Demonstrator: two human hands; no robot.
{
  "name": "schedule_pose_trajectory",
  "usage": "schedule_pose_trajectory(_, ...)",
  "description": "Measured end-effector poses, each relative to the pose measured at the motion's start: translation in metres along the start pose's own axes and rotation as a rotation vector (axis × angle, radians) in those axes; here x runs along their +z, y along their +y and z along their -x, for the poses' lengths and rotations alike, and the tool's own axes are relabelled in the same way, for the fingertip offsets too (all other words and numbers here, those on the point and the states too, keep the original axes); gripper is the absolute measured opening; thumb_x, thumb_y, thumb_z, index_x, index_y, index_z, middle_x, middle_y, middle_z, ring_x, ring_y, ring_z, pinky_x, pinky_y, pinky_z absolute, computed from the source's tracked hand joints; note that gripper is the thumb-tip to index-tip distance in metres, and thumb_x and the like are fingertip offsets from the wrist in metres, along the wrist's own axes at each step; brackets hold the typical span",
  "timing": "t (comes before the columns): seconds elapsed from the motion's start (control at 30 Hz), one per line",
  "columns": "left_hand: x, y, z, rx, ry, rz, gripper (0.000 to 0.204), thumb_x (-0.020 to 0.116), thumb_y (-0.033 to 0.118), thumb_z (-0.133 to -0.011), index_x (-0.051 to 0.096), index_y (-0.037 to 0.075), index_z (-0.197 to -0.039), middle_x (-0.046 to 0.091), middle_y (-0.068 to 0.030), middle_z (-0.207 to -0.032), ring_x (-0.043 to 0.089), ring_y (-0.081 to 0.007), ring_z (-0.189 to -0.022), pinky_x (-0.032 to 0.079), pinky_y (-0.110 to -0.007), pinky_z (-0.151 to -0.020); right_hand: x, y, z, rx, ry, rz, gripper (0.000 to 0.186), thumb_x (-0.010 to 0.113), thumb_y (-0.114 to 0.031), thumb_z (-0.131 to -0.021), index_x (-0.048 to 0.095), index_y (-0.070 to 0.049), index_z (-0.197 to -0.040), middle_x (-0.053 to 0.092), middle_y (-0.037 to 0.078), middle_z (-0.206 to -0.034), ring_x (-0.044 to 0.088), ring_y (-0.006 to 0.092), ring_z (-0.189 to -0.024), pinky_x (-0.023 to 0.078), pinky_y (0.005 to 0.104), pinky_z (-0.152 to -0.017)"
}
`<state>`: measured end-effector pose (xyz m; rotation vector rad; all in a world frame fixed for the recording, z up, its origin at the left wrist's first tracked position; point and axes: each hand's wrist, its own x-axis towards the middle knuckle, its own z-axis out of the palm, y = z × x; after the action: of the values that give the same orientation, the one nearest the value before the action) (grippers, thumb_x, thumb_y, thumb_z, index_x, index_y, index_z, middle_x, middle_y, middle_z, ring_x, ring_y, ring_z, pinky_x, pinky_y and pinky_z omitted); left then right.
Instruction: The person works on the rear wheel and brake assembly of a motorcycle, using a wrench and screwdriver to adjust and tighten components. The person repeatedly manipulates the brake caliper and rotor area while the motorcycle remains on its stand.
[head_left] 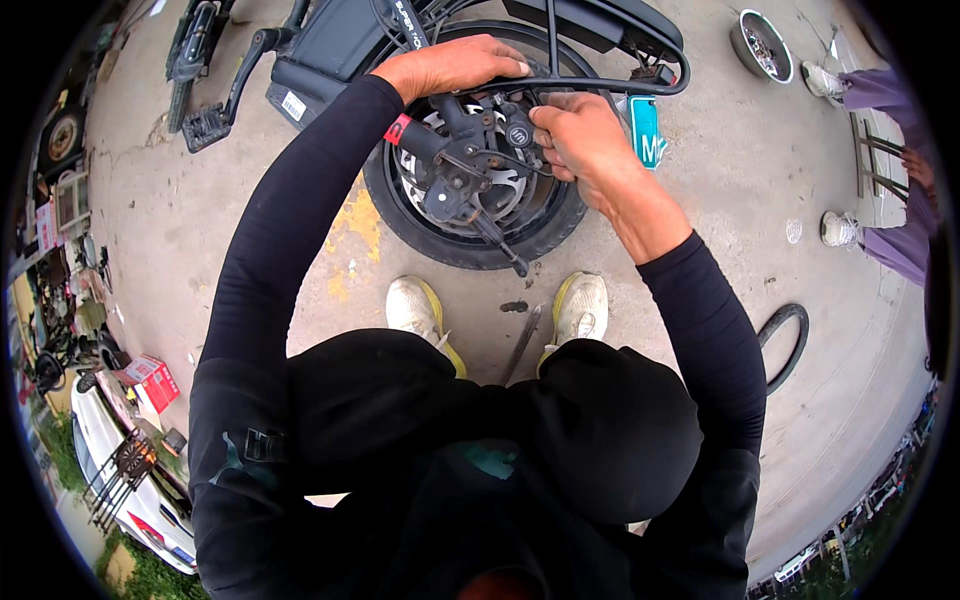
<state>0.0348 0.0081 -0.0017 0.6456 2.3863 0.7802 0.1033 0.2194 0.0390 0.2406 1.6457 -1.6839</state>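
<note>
An electric bike's rear wheel (545,228) lies in front of me, with a disc brake rotor (410,185) and a dark brake caliper (518,134) at its hub. My left hand (455,66) lies over the frame beside the tyre, fingers stretched along the black rack tube (610,84); its thumb is hidden. Right of the caliper, my right hand (585,145) is closed, thumb and fingers pinched together. What they hold is hidden. A thin black cable runs from the caliper area toward these fingers. A black cylindrical part with a red band (397,129) sticks out left of the hub.
A teal box (645,125) lies right of the wheel. Further right are a metal bowl (760,50) of small parts, a black rubber ring (787,340) and a person in purple trousers (895,250). Another bike's pedal (208,128) shows at left, beyond it clutter and a white car (120,470).
</note>
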Motion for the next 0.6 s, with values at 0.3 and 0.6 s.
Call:
schedule_pose_trajectory(0.3,-0.004,0.017,0.005,-0.198,-0.073,0.255,0.052,0.052,0.046,-0.104,0.065,-0.001,-0.123,0.061,-0.0067,-0.082,0.052,-0.0148,-0.072,0.046,-0.034,-0.070,-0.005,0.016,0.008,0.177,0.022,0.221,0.021,0.053,-0.015,-0.103,0.061,-0.002,-0.117,0.048,-0.005,-0.071,0.044,0.0067,-0.053,0.039,0.0241,-0.046)
schedule_pose_trajectory(0.6,0.013,-0.011,-0.005,-0.035,0.012,0.190,0.049,0.050,0.041,-0.104,0.066,-0.003,-0.117,0.069,-0.0220,-0.095,0.063,-0.0360,-0.088,0.047,-0.046,-0.086,0.001,0.009,0.001,0.014,0.140,0.744,0.027,0.057,-0.023,-0.101,0.069,0.001,-0.100,0.069,0.014,-0.075,0.068,0.0292,-0.059,0.054,0.0421,-0.053)
